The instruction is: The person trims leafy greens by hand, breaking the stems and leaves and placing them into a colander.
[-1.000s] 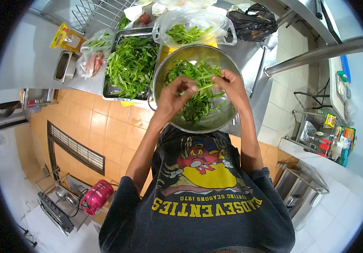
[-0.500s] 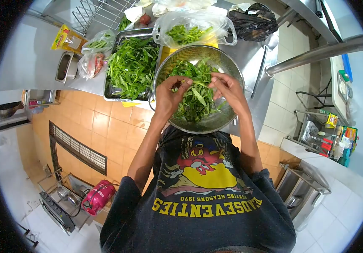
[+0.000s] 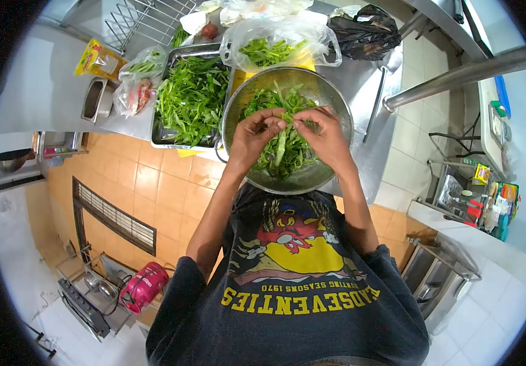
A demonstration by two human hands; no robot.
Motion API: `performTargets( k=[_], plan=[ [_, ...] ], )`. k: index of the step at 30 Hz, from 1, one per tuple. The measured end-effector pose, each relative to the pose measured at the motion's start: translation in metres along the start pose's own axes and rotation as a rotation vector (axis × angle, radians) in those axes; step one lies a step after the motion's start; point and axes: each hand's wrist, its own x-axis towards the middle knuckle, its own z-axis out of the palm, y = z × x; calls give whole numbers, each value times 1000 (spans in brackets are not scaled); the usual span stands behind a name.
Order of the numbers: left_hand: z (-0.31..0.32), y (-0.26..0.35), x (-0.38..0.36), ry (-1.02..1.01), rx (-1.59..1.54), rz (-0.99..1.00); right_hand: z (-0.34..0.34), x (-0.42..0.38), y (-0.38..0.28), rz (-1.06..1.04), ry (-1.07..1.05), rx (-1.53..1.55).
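Over a metal mesh strainer [image 3: 340, 104], both hands meet on one leafy green stem [image 3: 286, 118]. My left hand [image 3: 257, 137] pinches the stem between thumb and fingers. Close beside it, my right hand [image 3: 325, 135] has its fingertips closed on the same stem. Loose leafy greens [image 3: 281, 152] lie in the strainer under the hands. To the left stands a metal tray [image 3: 161, 135] heaped with more leafy greens [image 3: 192, 97]. Behind the strainer, an open clear plastic bag [image 3: 330, 46] holds cut green stems [image 3: 269, 52].
A black plastic bag [image 3: 366, 33] sits at the back right of the steel counter [image 3: 360, 79]. On the left are a small metal container [image 3: 97, 100], a yellow packet [image 3: 99, 59] and a wire rack [image 3: 147, 21]. A metal pipe [image 3: 458, 79] crosses at right.
My right hand has moved left, bringing its fingertips close to my left fingertips. My left hand has shifted slightly right. The held stem now points more up and down.
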Motion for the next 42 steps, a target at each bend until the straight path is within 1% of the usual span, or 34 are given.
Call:
performTargets(
  k=[5,7,11,13,16,19,20,22,23,25,26,29,30,32,34,36,39,40,42],
  plan=[
    [-3,-7,1,-47,-15,-11,-3,-3,-5,53,25,31],
    [-6,-10,1,-76,-26,-44,-8,-2,-9,-15,78,-108],
    [-11,-9,1,-133,-316,-253,-16,3,-12,-122,108,-263],
    [-13,-6,-2,-183,-478,-333,-18,5,-9,-107,90,-226],
    [-11,-2,-1,-197,-571,-404,-17,7,-12,-140,117,-241],
    [-8,-3,-1,-144,-581,-414,-17,8,-11,-170,168,-308],
    [-11,-2,-3,-146,-575,-391,-17,8,-9,-175,184,-332],
    [-21,0,-7,-153,-563,-345,-25,6,-1,-92,210,-270],
    [-27,2,-7,-123,-512,-304,-29,4,2,-49,221,-237],
    [-35,10,-4,-65,-410,-221,-32,3,2,-36,203,-220],
    [-34,15,0,24,-309,-157,-32,2,0,-18,194,-196],
    [-38,31,21,179,30,181,-27,-1,1,4,195,-136],
    [-33,45,26,242,77,303,-24,-2,3,7,200,-119],
    [-28,70,41,316,182,373,-21,-5,6,15,178,-114],
    [-29,77,64,353,308,444,-20,-8,6,39,163,-109],
    [-35,72,94,353,458,514,-20,-11,4,80,154,-100],
    [-46,63,118,247,697,511,-21,-14,6,15,189,-77],
    [-48,60,119,246,772,583,-22,-15,7,54,194,-30],
    [-45,59,111,258,710,507,-23,-20,7,139,206,64]
  ],
)
